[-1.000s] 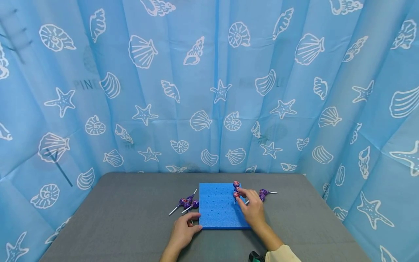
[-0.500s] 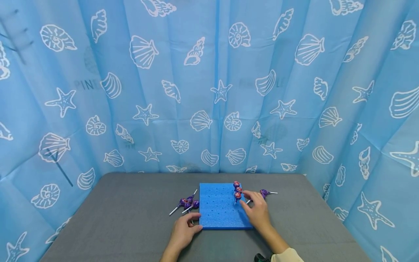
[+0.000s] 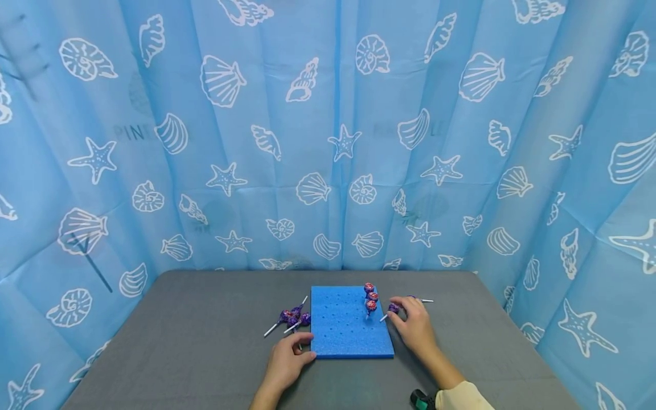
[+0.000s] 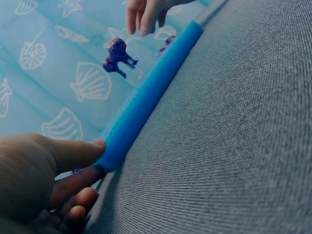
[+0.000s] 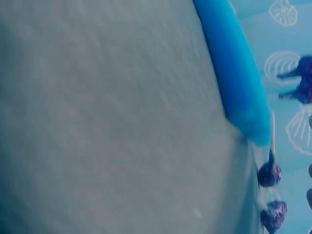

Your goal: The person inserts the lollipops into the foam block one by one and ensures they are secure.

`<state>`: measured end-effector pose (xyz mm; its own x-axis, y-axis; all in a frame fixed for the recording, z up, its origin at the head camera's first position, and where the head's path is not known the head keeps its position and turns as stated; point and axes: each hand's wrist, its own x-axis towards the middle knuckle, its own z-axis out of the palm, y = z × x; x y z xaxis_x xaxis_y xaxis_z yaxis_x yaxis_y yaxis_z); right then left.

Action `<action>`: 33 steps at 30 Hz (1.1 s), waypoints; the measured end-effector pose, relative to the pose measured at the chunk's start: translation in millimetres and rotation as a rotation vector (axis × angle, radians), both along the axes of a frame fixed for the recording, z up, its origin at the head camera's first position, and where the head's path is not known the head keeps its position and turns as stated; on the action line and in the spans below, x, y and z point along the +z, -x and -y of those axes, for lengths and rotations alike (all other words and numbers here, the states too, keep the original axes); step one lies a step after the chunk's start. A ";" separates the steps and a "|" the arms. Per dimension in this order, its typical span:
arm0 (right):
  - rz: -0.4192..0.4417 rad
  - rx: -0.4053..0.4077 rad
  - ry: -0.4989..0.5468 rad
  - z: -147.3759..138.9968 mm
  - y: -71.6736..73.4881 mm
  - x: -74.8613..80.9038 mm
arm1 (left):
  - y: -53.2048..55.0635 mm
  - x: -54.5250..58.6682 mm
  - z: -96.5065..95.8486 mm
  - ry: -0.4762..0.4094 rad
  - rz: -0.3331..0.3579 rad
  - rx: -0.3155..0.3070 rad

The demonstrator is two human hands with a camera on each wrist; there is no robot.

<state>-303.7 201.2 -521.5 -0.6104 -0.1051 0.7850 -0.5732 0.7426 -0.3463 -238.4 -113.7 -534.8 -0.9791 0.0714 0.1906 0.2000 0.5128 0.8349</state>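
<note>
A strip of table (image 3: 215, 330) separates the board (image 3: 353, 341) from the right hand (image 3: 417, 327), 1 lollipop (image 3: 393, 307) just under its spread thumb and finger; left hand (image 3: 286, 360), fingers relaxed, touches the near-left corner.

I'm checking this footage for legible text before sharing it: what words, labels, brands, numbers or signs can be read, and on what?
"PINE": faint dark letters on, or showing through, the blue curtain, left side; any further letters are unclear.
Fainter lettering on the curtain, right of centre: too faint to read.
Lollipop wrappers: markings too small to read.
</note>
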 end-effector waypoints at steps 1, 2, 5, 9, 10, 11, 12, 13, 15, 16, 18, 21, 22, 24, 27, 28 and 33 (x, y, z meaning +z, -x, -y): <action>0.009 -0.009 -0.011 -2.2 2.0 -0.1 | -0.1 0.1 0.0 0.000 0.003 -0.001; 0.026 -0.020 -0.021 -4.4 3.8 -0.2 | -0.5 0.1 0.0 0.000 0.001 -0.003; 0.100 -0.049 -0.053 -9.6 8.2 -0.2 | -1.0 0.1 0.1 -0.003 0.006 -0.004; 0.219 -0.078 -0.096 -14.5 13.7 1.0 | -0.9 -0.4 -0.2 0.003 0.007 0.002; 0.247 -0.088 -0.108 -15.4 15.2 1.5 | -0.9 -0.2 -0.3 0.005 0.006 0.003; 0.273 -0.096 -0.119 -16.1 16.8 2.2 | -0.9 -0.4 -0.4 0.008 0.007 0.004; 0.297 -0.104 -0.132 -16.8 18.4 2.7 | -0.9 -0.4 -0.5 0.010 0.012 0.006; 0.320 -0.112 -0.145 -17.4 19.9 3.4 | -0.8 -0.3 -0.5 0.010 0.012 0.004; 0.358 -0.125 -0.167 -18.2 22.2 5.0 | -0.7 -0.1 -0.5 0.011 0.021 0.005; 0.371 -0.130 -0.180 -18.4 23.2 5.7 | -0.6 0.0 -0.4 0.011 0.024 0.005; 0.395 -0.135 -0.201 -19.1 25.1 6.5 | -0.6 0.1 -0.4 0.013 0.025 0.004; 0.414 -0.136 -0.233 -19.3 26.8 7.0 | -1.2 0.2 -0.5 0.013 0.011 0.004; 0.418 -0.134 -0.244 -19.3 27.2 7.0 | -1.5 0.2 -0.7 0.013 0.007 0.005; 0.427 -0.129 -0.265 -19.3 28.0 7.0 | -2.1 0.3 -0.8 0.008 -0.004 0.003; 0.448 -0.128 -0.291 -18.9 28.9 6.6 | -2.4 -0.3 -0.1 -0.002 -0.020 0.000; 0.455 -0.129 -0.295 -18.8 28.9 6.4 | -2.6 -0.4 -0.2 -0.004 -0.021 -0.001; 0.475 -0.134 -0.310 -18.0 29.6 4.5 | -2.2 -1.2 -0.5 -0.004 -0.021 -0.001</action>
